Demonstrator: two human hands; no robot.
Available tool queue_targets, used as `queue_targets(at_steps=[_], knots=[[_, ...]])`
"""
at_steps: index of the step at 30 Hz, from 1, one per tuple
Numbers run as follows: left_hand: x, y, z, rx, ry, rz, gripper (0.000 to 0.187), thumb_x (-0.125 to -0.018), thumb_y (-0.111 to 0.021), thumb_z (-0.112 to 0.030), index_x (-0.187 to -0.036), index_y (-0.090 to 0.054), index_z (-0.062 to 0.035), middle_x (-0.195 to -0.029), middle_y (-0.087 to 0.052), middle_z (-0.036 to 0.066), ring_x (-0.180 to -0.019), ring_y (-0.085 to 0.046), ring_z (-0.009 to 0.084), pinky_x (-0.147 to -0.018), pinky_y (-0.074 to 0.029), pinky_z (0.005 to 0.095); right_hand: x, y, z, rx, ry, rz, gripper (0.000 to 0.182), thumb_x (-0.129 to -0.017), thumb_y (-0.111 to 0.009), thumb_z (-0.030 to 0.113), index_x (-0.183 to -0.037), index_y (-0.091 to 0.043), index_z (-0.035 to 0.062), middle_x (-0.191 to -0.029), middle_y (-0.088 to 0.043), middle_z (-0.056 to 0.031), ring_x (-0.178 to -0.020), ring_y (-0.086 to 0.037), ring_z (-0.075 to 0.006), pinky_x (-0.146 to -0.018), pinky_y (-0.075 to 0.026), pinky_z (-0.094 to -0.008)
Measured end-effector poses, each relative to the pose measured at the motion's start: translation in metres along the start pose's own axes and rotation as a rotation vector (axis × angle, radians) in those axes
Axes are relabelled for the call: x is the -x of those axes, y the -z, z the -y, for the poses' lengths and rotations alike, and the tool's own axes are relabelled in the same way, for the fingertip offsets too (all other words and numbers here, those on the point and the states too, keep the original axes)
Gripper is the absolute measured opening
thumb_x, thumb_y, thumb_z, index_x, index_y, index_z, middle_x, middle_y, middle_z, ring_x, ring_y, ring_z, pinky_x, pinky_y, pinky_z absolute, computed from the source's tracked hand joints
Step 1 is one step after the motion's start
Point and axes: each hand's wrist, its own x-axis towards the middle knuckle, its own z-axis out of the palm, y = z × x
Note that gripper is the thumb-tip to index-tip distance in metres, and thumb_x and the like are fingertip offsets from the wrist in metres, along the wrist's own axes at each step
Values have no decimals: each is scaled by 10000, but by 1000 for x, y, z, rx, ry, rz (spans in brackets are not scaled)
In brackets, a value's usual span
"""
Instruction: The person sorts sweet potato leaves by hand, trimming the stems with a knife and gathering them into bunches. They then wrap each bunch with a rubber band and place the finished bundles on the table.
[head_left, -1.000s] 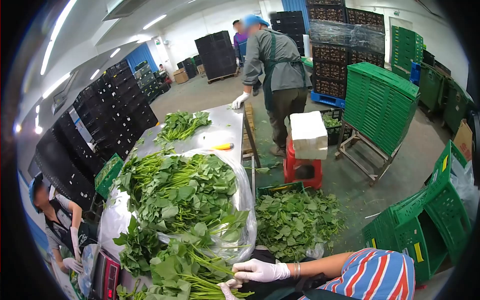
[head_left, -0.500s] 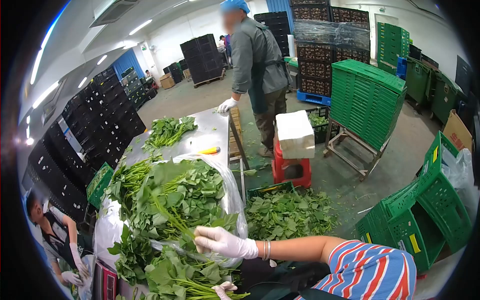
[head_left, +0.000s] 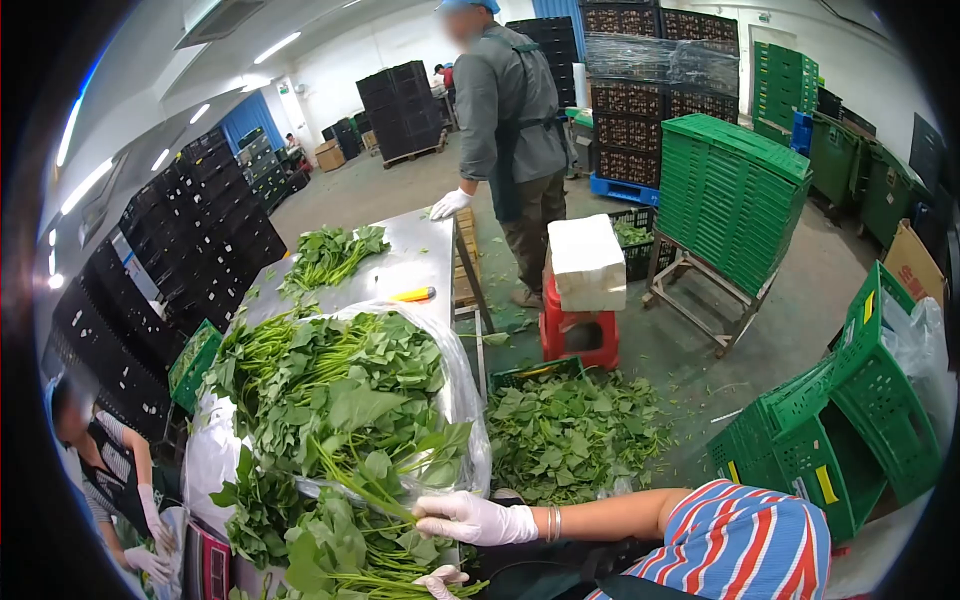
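My right hand (head_left: 478, 519), in a white glove, is closed on the stems of a leafy green sprig (head_left: 368, 487) held over the table's front edge. Below it, near the bottom edge, my left hand (head_left: 441, 580) is partly visible, its gloved fingers closed around the stems of a bunch of leafy greens (head_left: 345, 545). Just beyond my hands, a large heap of leafy greens (head_left: 340, 370) lies on clear plastic sheeting (head_left: 462, 375). Another small bunch of greens (head_left: 335, 255) rests farther back on the metal table (head_left: 408, 258).
A yellow-handled tool (head_left: 414, 294) lies on the table. Beside it, loose greens (head_left: 575, 430) cover the floor near a red stool (head_left: 580, 335) bearing a white box (head_left: 586, 262). Green crates (head_left: 825, 440) stand right. One person (head_left: 515, 130) leans on the table; another (head_left: 115, 470) works at left.
My right hand has moved down and slightly right with its sprig, nearer my left hand. The standing person keeps a hand on the table; the view has shifted slightly.
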Motion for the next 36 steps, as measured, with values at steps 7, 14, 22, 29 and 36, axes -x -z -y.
queue_targets(at_steps=[7,14,22,29,36], knots=[[-4,10,28,27,-133,-16,392,-878,-336,58,-1243,-462,-12,-1098,-564,144,-982,-557,229,-895,-437,324,30,-9,0,-71,-25,248,226,-942,-481,213,-1007,-539,5,-837,-577,-104,-776,-567,-210,-719,-454,-305],[-9,16,40,179,43,-72,379,-937,-469,-183,-1264,-446,6,-1135,-565,135,-932,-594,205,-704,-533,316,39,-19,-8,-14,-11,364,247,-930,-522,231,-987,-546,-7,-968,-618,-119,-883,-610,-217,-769,-470,-296],[-9,11,32,191,158,-44,399,-945,-477,-277,-1234,-488,-2,-1127,-578,107,-915,-596,172,-654,-529,277,38,-14,-5,-39,-164,398,240,-914,-556,238,-998,-565,14,-888,-617,-76,-785,-589,-166,-727,-468,-289],[-8,16,45,29,-87,30,362,-964,-411,-155,-1285,-446,9,-1208,-540,111,-985,-572,168,-785,-503,279,48,-25,-24,-122,-129,203,173,-867,-620,168,-927,-619,6,-829,-615,-44,-761,-564,-115,-703,-456,-261],[-5,1,17,313,35,-178,335,-941,-440,-178,-1222,-494,-4,-1153,-543,95,-1027,-541,190,-870,-449,330,55,-39,-20,-322,-363,60,182,-847,-644,144,-952,-635,-4,-851,-627,-20,-805,-546,-54,-727,-449,-231]])
